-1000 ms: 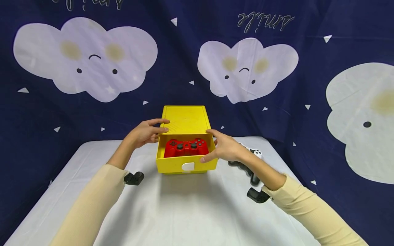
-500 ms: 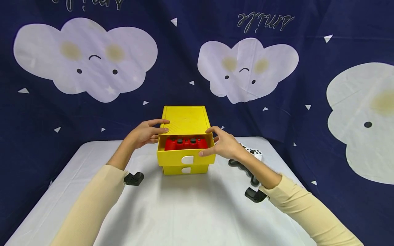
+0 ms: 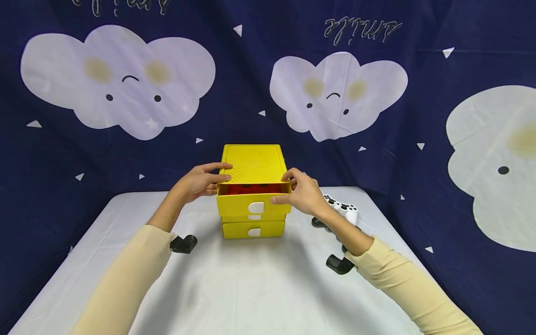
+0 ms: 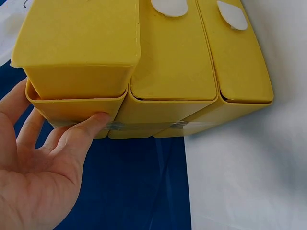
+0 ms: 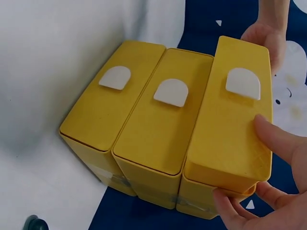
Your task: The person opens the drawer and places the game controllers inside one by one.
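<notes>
A yellow three-drawer box (image 3: pixel 253 163) stands at the back of the table, its top drawer (image 3: pixel 234 204) sticking partway out. Through the narrow gap above that drawer's front shows a strip of a red game controller (image 3: pixel 247 189); the rest is hidden. My left hand (image 3: pixel 198 183) rests at the box's upper left corner, fingers extended over the top and thumb (image 4: pixel 91 127) against the side. On the right, my right hand (image 3: pixel 305 193) puts its thumb (image 5: pixel 271 132) on the drawer's front, while its other fingers lie at the box's side and top edge. Both lower drawers sit flush.
To the right of the box lie a white game controller (image 3: pixel 351 213) and a black one (image 3: pixel 319 223), partly behind my right forearm. A white cloth covers the table (image 3: pixel 251 288). A dark blue curtain (image 3: pixel 243 93) with clouds hangs right behind.
The top drawer has slid inward under my right hand, so the red controller is mostly covered and the lower drawer fronts show. My left hand keeps its place.
</notes>
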`<state>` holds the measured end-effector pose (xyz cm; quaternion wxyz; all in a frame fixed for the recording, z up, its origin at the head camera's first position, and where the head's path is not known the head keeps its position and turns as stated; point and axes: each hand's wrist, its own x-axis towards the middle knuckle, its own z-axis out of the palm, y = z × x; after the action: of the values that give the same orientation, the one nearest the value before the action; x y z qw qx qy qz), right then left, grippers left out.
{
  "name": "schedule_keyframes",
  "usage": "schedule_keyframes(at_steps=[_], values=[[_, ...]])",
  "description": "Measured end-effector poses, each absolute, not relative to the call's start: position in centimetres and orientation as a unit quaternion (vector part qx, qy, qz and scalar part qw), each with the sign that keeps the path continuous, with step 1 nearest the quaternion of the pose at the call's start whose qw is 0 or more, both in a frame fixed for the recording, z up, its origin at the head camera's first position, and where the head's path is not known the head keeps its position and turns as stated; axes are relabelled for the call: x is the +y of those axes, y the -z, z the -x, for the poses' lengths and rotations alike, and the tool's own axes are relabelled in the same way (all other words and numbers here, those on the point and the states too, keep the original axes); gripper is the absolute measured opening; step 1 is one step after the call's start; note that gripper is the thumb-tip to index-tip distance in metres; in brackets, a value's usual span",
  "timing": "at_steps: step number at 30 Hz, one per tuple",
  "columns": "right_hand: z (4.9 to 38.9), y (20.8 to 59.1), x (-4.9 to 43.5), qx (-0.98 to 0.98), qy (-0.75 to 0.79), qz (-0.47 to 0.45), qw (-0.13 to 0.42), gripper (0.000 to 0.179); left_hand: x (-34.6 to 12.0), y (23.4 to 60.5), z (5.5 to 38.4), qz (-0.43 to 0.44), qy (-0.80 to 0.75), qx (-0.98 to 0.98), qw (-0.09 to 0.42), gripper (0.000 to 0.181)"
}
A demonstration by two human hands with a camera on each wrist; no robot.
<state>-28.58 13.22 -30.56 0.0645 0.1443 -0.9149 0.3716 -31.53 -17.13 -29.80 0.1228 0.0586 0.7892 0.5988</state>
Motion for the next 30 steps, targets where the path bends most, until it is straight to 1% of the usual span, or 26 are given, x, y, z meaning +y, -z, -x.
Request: schedule_keyframes(at_steps=[6,16,22,30], values=[[28.7,31.0,13.0,-0.907,-0.387,-0.145,0.083,0.056,-17.2,29.8,31.5,-0.063,-0.601,0.787,0.122,0.055],[29.2,32.2,12.6,-0.889,-0.395,-0.161,0.166,0.05,-17.0,30.0,31.7,-0.054,-0.605,0.786,0.116,0.052],[29.7,32.8,12.3,-0.88,-0.395,-0.163,0.208,0.045,-17.0,29.9,31.7,-0.05,-0.598,0.791,0.118,0.053],[30.3,33.2,12.0,-0.873,-0.394,-0.158,0.241,0.043,-17.0,30.0,31.8,-0.049,-0.605,0.785,0.121,0.052]])
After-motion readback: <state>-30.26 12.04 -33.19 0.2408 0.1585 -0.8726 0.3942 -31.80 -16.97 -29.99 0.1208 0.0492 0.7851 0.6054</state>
